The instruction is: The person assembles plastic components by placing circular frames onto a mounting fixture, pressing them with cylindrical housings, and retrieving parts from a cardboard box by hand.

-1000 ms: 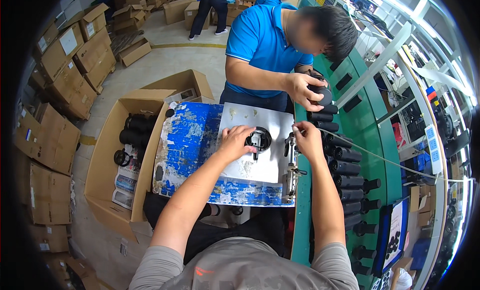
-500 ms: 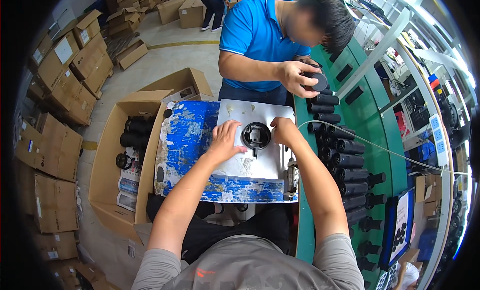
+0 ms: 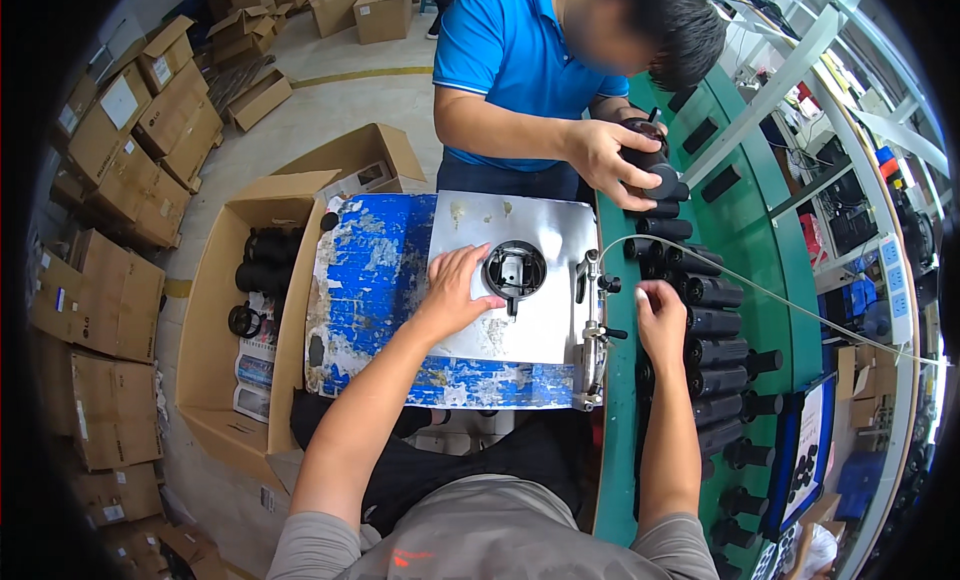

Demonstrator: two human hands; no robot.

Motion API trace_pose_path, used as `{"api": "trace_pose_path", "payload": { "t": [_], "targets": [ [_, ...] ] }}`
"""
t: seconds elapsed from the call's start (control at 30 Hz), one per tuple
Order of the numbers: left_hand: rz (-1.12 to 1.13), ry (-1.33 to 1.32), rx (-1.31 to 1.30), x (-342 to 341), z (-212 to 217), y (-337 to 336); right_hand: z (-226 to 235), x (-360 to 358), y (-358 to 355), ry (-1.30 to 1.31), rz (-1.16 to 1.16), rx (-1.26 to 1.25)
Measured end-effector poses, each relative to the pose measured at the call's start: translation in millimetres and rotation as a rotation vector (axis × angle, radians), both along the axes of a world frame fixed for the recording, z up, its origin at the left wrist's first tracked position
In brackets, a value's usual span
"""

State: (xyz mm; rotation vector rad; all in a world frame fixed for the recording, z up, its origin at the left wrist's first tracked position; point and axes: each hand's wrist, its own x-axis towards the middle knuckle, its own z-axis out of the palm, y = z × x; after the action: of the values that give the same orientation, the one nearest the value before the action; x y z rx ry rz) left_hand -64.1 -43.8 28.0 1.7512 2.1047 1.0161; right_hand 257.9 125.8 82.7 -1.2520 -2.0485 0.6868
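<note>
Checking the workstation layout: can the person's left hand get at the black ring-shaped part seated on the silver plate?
Probably yes. The left hand lies flat on the silver metal plate, fingertips right beside the black ring-shaped part. Nothing stands between them; the right hand is off by the black cylinders.

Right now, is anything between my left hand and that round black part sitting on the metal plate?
Nothing visible. The left hand lies flat on the metal plate, its fingertips just left of the round black part, with only bare plate between them. The right hand is off to the right, over the green bench.
</note>
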Motion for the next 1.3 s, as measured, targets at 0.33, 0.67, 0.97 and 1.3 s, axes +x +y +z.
{"api": "trace_pose_path", "payload": {
  "t": [0.33,0.67,0.97,1.3],
  "targets": [
    [0.005,0.099,-0.019,2.1,3.2,0.0,-80.4,45.3,-40.4,-0.163,0.021,-0.121],
    [0.048,0.062,0.021,6.2,-5.7,2.4,-73.2,47.8,2.8,-0.509,0.202,-0.074],
    [0.094,0.078,-0.002,13.5,1.4,0.2,-62.8,55.9,5.8,-0.461,0.232,-0.040],
    [0.035,0.034,0.025,7.1,-1.2,2.3,54.3,-23.1,-25.9,-0.079,0.149,0.034]
  ]
}}
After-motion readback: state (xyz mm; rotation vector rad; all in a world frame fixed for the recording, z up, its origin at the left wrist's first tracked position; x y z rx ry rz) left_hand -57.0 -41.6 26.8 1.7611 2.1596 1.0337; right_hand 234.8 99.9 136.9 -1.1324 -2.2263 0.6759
